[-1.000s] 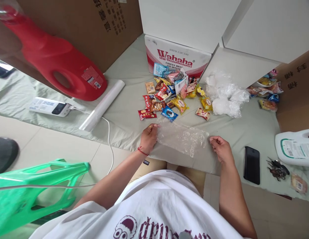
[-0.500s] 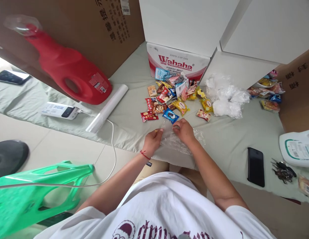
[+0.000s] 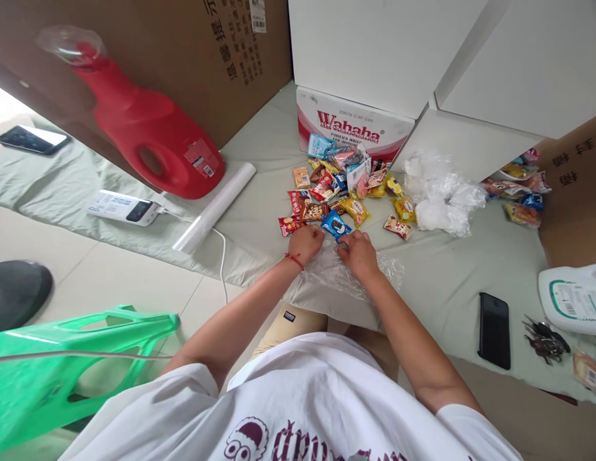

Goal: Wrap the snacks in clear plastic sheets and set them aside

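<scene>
A blue snack packet (image 3: 335, 224) lies at the front of a pile of wrapped snacks (image 3: 325, 187). My left hand (image 3: 305, 243), with a red string on its wrist, has its fingers closed beside the packet's lower left. My right hand (image 3: 359, 253) is closed at the packet's lower right edge. A crumpled clear plastic bag (image 3: 333, 269) spreads on the cloth under and between both hands. Its edge near my fingertips is too thin to make out, so what the left fingers pinch is unclear.
Behind the pile stands a Wahaha carton (image 3: 353, 125). Bunched clear plastic (image 3: 442, 192) lies to its right. A plastic roll (image 3: 215, 208), red jug (image 3: 158, 137) and power bank (image 3: 120, 208) are left. A phone (image 3: 494, 330) and keys (image 3: 546, 339) lie right.
My left hand has moved forward and right, up to the snacks near the blue packet. My right hand remains by that packet's lower edge. The view has shifted slightly.
</scene>
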{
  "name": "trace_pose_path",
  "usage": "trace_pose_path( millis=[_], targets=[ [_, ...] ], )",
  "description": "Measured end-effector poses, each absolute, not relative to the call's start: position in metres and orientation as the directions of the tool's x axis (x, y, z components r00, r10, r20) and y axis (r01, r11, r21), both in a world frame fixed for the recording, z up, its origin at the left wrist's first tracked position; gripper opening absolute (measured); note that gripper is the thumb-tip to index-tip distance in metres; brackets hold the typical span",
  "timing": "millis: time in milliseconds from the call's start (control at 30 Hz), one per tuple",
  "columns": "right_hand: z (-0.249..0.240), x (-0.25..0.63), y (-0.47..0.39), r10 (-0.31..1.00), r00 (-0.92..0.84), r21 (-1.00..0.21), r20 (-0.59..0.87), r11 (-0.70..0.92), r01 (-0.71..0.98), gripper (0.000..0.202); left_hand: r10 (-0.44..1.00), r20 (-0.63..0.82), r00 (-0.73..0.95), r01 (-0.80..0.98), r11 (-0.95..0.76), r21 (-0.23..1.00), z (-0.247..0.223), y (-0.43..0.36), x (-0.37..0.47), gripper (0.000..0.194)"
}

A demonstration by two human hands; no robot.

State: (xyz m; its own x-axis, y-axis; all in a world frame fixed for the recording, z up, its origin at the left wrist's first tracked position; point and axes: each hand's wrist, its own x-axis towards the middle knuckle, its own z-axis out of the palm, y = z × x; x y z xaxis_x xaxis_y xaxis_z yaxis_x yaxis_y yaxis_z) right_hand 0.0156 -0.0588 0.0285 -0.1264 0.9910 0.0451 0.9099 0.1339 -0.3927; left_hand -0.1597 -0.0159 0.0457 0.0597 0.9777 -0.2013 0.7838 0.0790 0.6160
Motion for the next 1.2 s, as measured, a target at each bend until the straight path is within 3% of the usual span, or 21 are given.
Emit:
trace_pose_path(
  millis=[400, 700, 833, 967, 1033, 1100, 1200],
  targets=[
    [0.062, 0.039, -0.093, 0.938, -0.198, -0.541, 0.286, 0.328, 0.775, 0.028, 0.984, -0.178, -0.025, 0.82, 0.122, 0.56, 0.041, -0.021, -0.17, 0.025],
    [0.071, 0.068, -0.22, 0.892, -0.322, -0.319, 0.317, 0.42, 0.85, 0.03, 0.981, -0.153, -0.115, 0.79, 0.184, 0.585, 0.039, -0.031, -0.177, 0.029],
    [0.047, 0.055, -0.256, 0.853, -0.428, -0.318, 0.3, 0.512, 0.798, 0.027, 0.973, -0.16, -0.166, 0.753, 0.23, 0.616, 0.037, -0.031, -0.18, 0.027],
    [0.038, 0.045, -0.26, 0.845, -0.505, -0.399, 0.175, 0.53, 0.748, 0.019, 0.966, -0.194, -0.171, 0.715, 0.257, 0.65, 0.045, -0.035, -0.188, 0.015],
    [0.04, 0.048, -0.257, 0.844, -0.521, -0.509, 0.127, 0.506, 0.696, 0.017, 0.976, -0.079, -0.203, 0.737, 0.206, 0.644, 0.054, -0.043, -0.191, 0.021],
    [0.045, 0.054, -0.253, 0.863, -0.49, -0.62, 0.121, 0.451, 0.642, 0.019, 0.971, 0.148, -0.186, 0.787, 0.057, 0.615, 0.068, -0.054, -0.189, 0.027],
    [0.049, 0.063, -0.247, 0.884, -0.446, -0.69, 0.141, 0.411, 0.596, 0.02, 0.902, 0.425, 0.075, 0.808, -0.305, 0.504, 0.09, -0.067, -0.172, 0.025]
  ],
)
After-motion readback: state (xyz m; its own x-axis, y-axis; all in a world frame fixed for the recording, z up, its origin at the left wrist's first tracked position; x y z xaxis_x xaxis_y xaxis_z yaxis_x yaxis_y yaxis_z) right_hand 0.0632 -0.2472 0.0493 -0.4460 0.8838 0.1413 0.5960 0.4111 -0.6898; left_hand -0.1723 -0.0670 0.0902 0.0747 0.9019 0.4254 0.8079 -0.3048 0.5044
